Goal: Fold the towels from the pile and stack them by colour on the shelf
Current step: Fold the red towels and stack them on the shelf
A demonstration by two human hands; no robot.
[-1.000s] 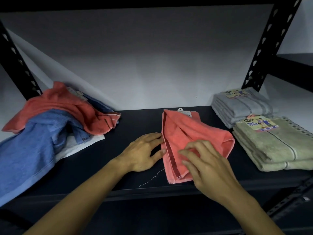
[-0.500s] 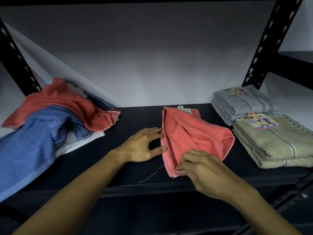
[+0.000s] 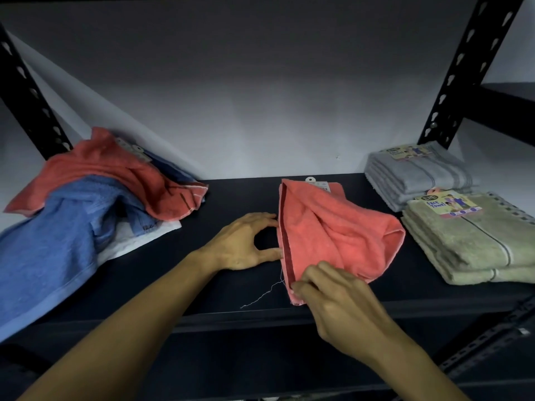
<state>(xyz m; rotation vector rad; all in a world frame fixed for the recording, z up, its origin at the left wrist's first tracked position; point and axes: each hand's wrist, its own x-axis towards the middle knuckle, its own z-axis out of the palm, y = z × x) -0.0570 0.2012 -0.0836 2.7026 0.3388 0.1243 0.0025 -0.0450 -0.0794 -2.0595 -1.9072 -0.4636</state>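
A coral towel (image 3: 333, 230), partly folded and rumpled, lies mid-shelf with its paper tag at the far end. My left hand (image 3: 246, 241) rests on the dark shelf (image 3: 231, 285), fingers and thumb touching the towel's left edge. My right hand (image 3: 333, 296) pinches the towel's near corner. At the left sits the loose pile: a coral towel (image 3: 121, 175) over a blue towel (image 3: 52, 244) and a white one (image 3: 139, 241). At the right stand a folded grey stack (image 3: 417, 175) and a folded green stack (image 3: 474, 241).
Black perforated uprights stand at the back left (image 3: 26, 91) and back right (image 3: 460, 73). A white wall closes the back. A loose thread (image 3: 260, 296) trails from the towel toward the shelf's front edge. Another shelf (image 3: 506, 102) shows at the far right.
My right hand slid from the towel's top down to its near corner and pinched it. My left hand stayed at the left edge. The view shifted slightly.
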